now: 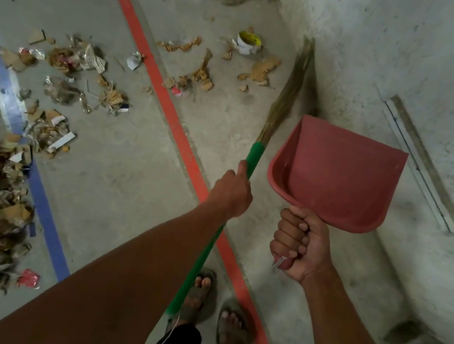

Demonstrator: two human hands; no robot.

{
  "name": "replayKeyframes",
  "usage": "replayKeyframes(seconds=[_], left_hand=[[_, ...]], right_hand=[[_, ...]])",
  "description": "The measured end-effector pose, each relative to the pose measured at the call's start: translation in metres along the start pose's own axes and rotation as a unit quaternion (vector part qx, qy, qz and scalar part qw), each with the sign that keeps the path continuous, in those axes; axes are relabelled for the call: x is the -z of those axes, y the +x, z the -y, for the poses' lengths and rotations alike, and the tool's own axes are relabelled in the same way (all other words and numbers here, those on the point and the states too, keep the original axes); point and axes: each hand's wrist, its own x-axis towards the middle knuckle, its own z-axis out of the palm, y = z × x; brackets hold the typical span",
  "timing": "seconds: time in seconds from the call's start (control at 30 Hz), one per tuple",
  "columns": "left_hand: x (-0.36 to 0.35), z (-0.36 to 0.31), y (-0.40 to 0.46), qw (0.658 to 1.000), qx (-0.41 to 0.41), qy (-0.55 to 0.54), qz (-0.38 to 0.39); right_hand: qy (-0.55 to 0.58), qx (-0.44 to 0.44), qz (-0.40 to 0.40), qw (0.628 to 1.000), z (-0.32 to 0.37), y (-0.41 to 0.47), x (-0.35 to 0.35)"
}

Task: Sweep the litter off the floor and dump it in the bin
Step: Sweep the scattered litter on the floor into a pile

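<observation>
Litter (61,88) is strewn over the floor (126,184) while the broom (248,163) is held in the left grip (231,193) and the empty dustpan (337,176) in the right grip (297,245), so light scraps could be scattered by a hasty stroke, or spilled from a tilted pan.

Single head-worn view: looks steeply down past both forearms onto the concrete floor (132,185), feet at bottom edge, wall (422,54) close on the right.
</observation>
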Motion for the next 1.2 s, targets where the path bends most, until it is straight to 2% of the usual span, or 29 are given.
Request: replayKeyframes(seconds=[0.13, 0.27, 0.47, 0.7, 0.8, 0.93, 1.1, 1.2], left_hand=[[0.021, -0.012, 0.041, 0.996, 0.076, -0.027, 0.039], [0.012, -0.016, 0.032, 0.989, 0.137, -0.053, -0.008], [-0.004, -0.047, 0.021, 0.995, 0.063, -0.062, -0.056], [0.012, -0.115, 0.116, 0.995, 0.058, -0.072, -0.035], [0.025, -0.117, 0.154, 0.988, 0.122, -0.093, -0.029], [0.029, -0.102, 0.154, 0.963, 0.210, -0.153, -0.074], [0.013, -0.082, 0.123, 0.937, 0.265, -0.190, -0.127], [0.001, -0.090, 0.106, 0.932, 0.264, -0.204, -0.143]], right_hand=[[-0.011, -0.033, 0.034, 0.999, 0.019, 0.012, -0.004], [-0.006, -0.061, 0.066, 0.996, 0.042, 0.029, -0.006], [-0.020, -0.087, 0.099, 0.991, 0.090, 0.047, -0.024], [-0.077, -0.111, 0.089, 0.987, 0.163, 0.062, -0.020], [-0.090, -0.127, 0.083, 0.984, 0.178, 0.069, -0.011], [-0.085, -0.147, 0.085, 0.982, 0.179, 0.077, 0.000], [-0.069, -0.168, 0.087, 0.980, 0.171, 0.085, -0.001], [-0.069, -0.173, 0.086, 0.979, 0.173, 0.090, -0.006]])
